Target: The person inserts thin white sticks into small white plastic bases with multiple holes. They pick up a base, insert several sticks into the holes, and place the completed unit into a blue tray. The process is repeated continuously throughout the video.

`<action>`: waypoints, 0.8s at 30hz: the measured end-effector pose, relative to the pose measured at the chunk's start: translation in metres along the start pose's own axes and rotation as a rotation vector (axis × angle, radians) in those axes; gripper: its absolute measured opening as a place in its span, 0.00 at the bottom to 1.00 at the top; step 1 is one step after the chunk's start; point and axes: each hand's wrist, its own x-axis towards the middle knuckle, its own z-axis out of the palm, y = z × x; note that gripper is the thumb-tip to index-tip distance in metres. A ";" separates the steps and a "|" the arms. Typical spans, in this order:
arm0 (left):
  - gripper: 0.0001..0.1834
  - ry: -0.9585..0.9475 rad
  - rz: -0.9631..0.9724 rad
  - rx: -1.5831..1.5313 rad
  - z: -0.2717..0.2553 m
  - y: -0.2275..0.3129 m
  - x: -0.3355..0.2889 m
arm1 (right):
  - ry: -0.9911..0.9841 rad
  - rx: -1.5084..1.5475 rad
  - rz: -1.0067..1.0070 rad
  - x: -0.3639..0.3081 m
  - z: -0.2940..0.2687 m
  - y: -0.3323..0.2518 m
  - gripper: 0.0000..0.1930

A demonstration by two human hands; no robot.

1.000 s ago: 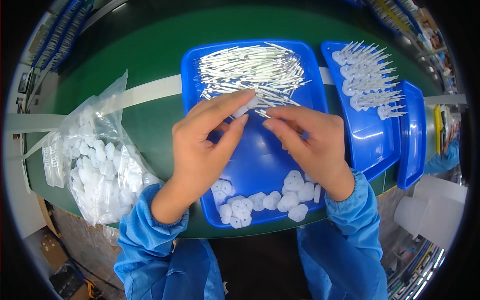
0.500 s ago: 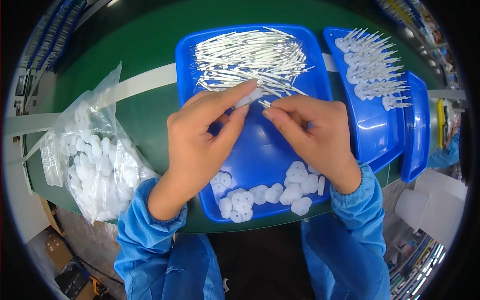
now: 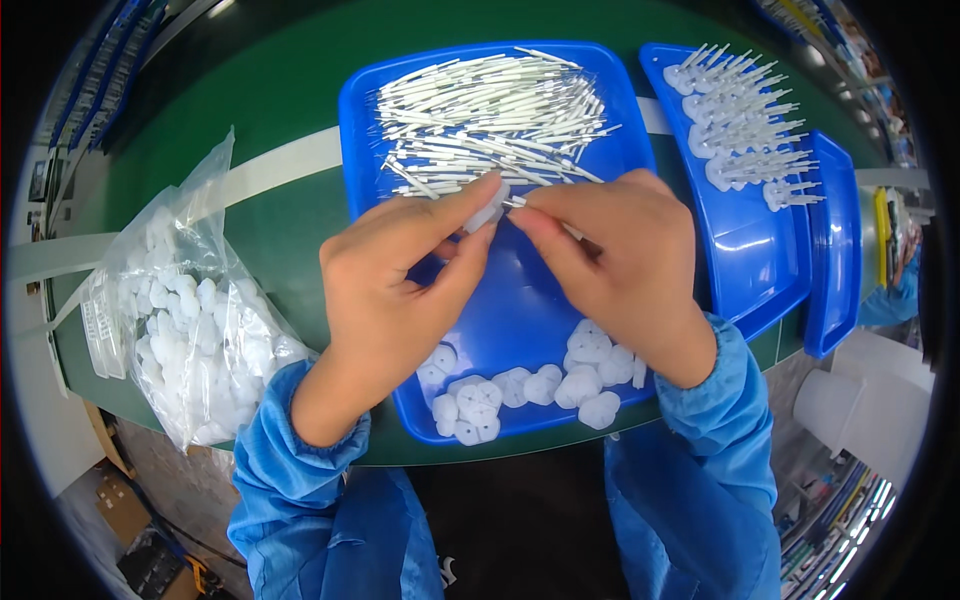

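Observation:
Between the thumb and forefinger of my left hand [image 3: 405, 255] is a white plastic disc [image 3: 487, 209], turned edge-on. My right hand [image 3: 610, 255] pinches a thin white rod with a metal tip [image 3: 514, 202], the tip right at the disc; whether it sits in a hole I cannot tell. Most of the rod is hidden by my fingers. Both hands hover over a blue tray [image 3: 370, 190]. A heap of white rods [image 3: 490, 115] fills its far part, and several loose lobed white discs with small holes [image 3: 480, 402] lie along its near edge.
To the left lies a clear plastic bag [image 3: 195, 320] full of white discs. On the right, a second blue tray [image 3: 745, 255] carries discs with rods standing in them. Another blue tray [image 3: 833, 270] overlaps its right side. Everything rests on a green table [image 3: 280, 100].
My hands have come closer together, so the rod's tip now meets the disc instead of standing a little apart from it. The view has shifted slightly.

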 end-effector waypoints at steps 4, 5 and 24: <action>0.24 0.026 0.023 0.017 0.004 -0.003 0.000 | 0.128 -0.341 -0.249 -0.001 0.006 -0.001 0.09; 0.24 0.023 0.017 0.023 0.004 -0.003 -0.001 | 0.163 -0.370 -0.277 -0.002 0.008 0.001 0.09; 0.25 -0.080 -0.164 -0.280 -0.004 -0.001 0.003 | 0.019 -0.060 -0.122 0.003 -0.013 0.007 0.17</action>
